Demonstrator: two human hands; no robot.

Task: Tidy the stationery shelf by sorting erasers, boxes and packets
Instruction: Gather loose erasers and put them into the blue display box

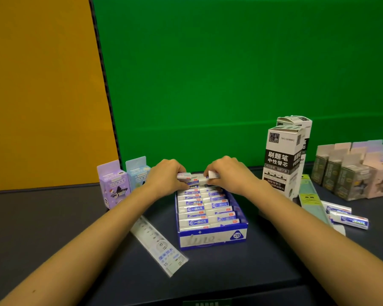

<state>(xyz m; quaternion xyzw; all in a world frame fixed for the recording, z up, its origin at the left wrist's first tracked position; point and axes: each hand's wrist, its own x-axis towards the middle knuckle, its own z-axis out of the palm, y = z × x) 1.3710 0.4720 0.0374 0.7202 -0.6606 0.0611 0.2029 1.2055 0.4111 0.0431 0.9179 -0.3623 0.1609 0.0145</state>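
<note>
Green backdrop (pixel 230 74) filled most of what I saw, w/ an orange panel (pixel 42 85) to its left. Below ran the dark surface (pixel 53 217). Right of centre stood two tall white-and-black refill boxes (pixel 282 160), upright, one behind the other. At centre sat the blue-and-white eraser box (pixel 212 238), open-topped, marked 2B on its front and packed w/ two columns of wrapped erasers (pixel 205 208) lying flat. At far right a cluster of small boxes (pixel 349 180) stood together. Left of the eraser box stood a purple packet (pixel 114 186) and a pale blue packet (pixel 138 173), side by side. A clear ruler (pixel 158 246) lay diagonally, partly under the left forearm. A green ruler packet (pixel 311 199) lay beside the refill boxes. Both hands hung over the far end of the eraser box: the left hand (pixel 166 175) had its grip closed round an eraser (pixel 184 175), and the right hand (pixel 228 173) pinched a second eraser (pixel 213 174), approx. level w/ the first. Two loose erasers (pixel 349 219) lay on the surface near the green ruler packet.
</note>
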